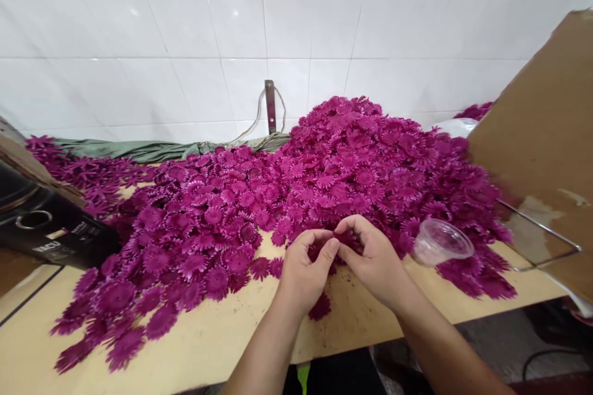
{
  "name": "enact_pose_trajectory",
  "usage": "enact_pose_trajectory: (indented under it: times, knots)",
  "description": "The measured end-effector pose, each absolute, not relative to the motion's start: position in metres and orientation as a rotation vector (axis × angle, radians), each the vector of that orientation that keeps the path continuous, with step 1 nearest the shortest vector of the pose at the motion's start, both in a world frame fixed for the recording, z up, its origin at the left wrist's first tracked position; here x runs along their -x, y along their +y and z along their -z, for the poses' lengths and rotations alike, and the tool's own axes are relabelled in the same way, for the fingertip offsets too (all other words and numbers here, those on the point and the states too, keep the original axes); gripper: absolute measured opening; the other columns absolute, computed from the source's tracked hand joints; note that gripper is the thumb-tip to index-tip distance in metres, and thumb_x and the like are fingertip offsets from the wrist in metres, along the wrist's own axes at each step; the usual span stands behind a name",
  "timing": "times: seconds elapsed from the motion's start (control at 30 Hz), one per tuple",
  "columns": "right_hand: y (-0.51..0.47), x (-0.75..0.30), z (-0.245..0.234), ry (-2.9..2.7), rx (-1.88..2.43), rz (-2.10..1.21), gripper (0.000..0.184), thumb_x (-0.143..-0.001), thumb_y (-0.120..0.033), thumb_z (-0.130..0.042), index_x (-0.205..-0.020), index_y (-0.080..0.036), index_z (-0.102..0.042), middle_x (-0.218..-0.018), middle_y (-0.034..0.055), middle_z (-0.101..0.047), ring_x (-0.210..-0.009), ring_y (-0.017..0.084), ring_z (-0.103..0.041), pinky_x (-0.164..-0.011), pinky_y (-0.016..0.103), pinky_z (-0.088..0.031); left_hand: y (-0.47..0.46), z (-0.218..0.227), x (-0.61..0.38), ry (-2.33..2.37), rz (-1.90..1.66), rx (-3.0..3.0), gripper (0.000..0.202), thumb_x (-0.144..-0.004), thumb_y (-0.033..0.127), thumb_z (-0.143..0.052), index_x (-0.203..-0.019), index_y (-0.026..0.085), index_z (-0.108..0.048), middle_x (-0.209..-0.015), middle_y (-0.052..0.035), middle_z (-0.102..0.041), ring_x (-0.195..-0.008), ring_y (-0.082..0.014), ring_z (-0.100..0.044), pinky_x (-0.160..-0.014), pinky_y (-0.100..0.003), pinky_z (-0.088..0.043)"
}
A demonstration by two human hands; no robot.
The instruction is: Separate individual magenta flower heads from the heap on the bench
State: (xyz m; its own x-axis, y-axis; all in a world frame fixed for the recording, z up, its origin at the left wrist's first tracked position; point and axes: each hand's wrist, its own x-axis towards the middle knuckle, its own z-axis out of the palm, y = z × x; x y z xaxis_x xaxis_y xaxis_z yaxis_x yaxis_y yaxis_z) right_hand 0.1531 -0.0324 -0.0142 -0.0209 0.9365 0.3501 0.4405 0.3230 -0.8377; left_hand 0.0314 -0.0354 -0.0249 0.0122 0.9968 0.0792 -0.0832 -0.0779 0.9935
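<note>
Left hand [306, 265], right hand [375, 259]: both grips pinched on frilly magenta fabric flower [340, 241]; heaped pile [352, 160] behind.

Both hands meet at the near edge of a large heap of magenta fabric flowers [352, 160] spread over a pale wooden table [217, 333]. The left hand [306, 268] and right hand [373, 259] pinch one small flower [341, 241] between their fingertips. A clear plastic cup [441, 242] lies tilted just right of the right hand, beside a cardboard sheet [542, 136].
</note>
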Motion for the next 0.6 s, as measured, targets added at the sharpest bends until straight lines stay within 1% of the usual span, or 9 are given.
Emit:
enact_pose_trajectory:
  times: [0.07,0.17,0.23,0.33,0.37,0.43,0.53,0.6]
  knots:
    - [-0.035,-0.1527,0.0165,-1.594,1.263,-0.659,0.012,-0.069,-0.022,-0.053,-0.08,-0.021,-0.05,-0.074,0.0017,-0.057,-0.072,0.016,-0.056,-0.068,0.03,-0.047,-0.035,0.0278,-0.0326,1.105,-1.287,-1.21,0.011,-0.064,0.025,-0.067,-0.071,0.017,-0.066,-0.072,-0.0035,-0.067,-0.069,-0.0163,-0.058,-0.068,-0.026,-0.045]
    - [-0.0375,-0.1553,0.0156,-1.557,1.241,-0.779,0.022,-0.067,-0.024,-0.055,-0.088,-0.021,-0.049,-0.079,0.003,-0.059,-0.076,0.017,-0.058,-0.071,0.031,-0.048,-0.0322,0.0329,-0.0317,1.133,-1.323,-1.23,0.008,-0.068,0.024,-0.063,-0.067,0.016,-0.064,-0.065,-0.0015,-0.064,-0.065,-0.0141,-0.055,-0.064,-0.024,-0.043]
    - [-0.0383,-0.1573,0.0141,-1.555,1.238,-0.865,0.022,-0.067,-0.027,-0.056,-0.087,-0.02,-0.049,-0.079,0.0035,-0.059,-0.074,0.016,-0.058,-0.068,0.03,-0.048,-0.0312,0.035,-0.0309,1.151,-1.36,-1.231,0.011,-0.07,0.025,-0.061,-0.064,0.016,-0.062,-0.06,0.0004,-0.06,-0.06,-0.0123,-0.052,-0.06,-0.022,-0.041]
    - [-0.0381,-0.1585,0.0143,-1.514,1.281,-0.899,0.017,-0.068,-0.031,-0.055,-0.079,-0.02,-0.05,-0.072,0.003,-0.057,-0.066,0.015,-0.056,-0.062,0.03,-0.048,-0.0325,0.0358,-0.0313,1.176,-1.353,-1.268,0.012,-0.072,0.025,-0.059,-0.064,0.016,-0.059,-0.058,0.0015,-0.056,-0.056,-0.0114,-0.049,-0.056,-0.022,-0.039]
    - [-0.0378,-0.1583,0.0153,-1.49,1.3,-0.888,0.016,-0.068,-0.032,-0.054,-0.077,-0.02,-0.049,-0.07,0.0024,-0.056,-0.063,0.015,-0.054,-0.061,0.03,-0.047,-0.0336,0.0358,-0.0317,1.188,-1.35,-1.297,0.011,-0.073,0.025,-0.058,-0.067,0.016,-0.06,-0.061,0.0008,-0.058,-0.058,-0.0119,-0.05,-0.058,-0.022,-0.04]
    - [-0.0373,-0.1571,0.0179,-1.435,1.329,-0.842,0.017,-0.068,-0.034,-0.054,-0.075,-0.02,-0.049,-0.067,0.0017,-0.054,-0.062,0.015,-0.053,-0.06,0.03,-0.046,-0.036,0.0354,-0.0323,1.218,-1.381,-1.358,0.008,-0.075,0.024,-0.057,-0.076,0.017,-0.061,-0.072,-0.002,-0.061,-0.068,-0.0142,-0.055,-0.066,-0.025,-0.043]
    - [-0.0376,-0.1544,0.021,-1.396,1.332,-0.779,0.018,-0.068,-0.035,-0.054,-0.076,-0.019,-0.049,-0.067,0.0013,-0.053,-0.063,0.015,-0.052,-0.059,0.029,-0.045,-0.0391,0.0339,-0.0324,1.254,-1.475,-1.468,0.018,-0.073,0.022,-0.059,-0.09,0.019,-0.062,-0.09,-0.0058,-0.063,-0.084,-0.0181,-0.057,-0.078,-0.03,-0.043]
    - [-0.0384,-0.153,0.0216,-1.387,1.313,-0.782,0.019,-0.069,-0.035,-0.054,-0.076,-0.019,-0.048,-0.065,0.0004,-0.051,-0.06,0.014,-0.05,-0.056,0.027,-0.043,-0.0401,0.0319,-0.032,1.223,-1.459,-1.577,0.018,-0.073,0.021,-0.059,-0.09,0.02,-0.064,-0.091,-0.0063,-0.062,-0.087,-0.0192,-0.056,-0.081,-0.031,-0.042]
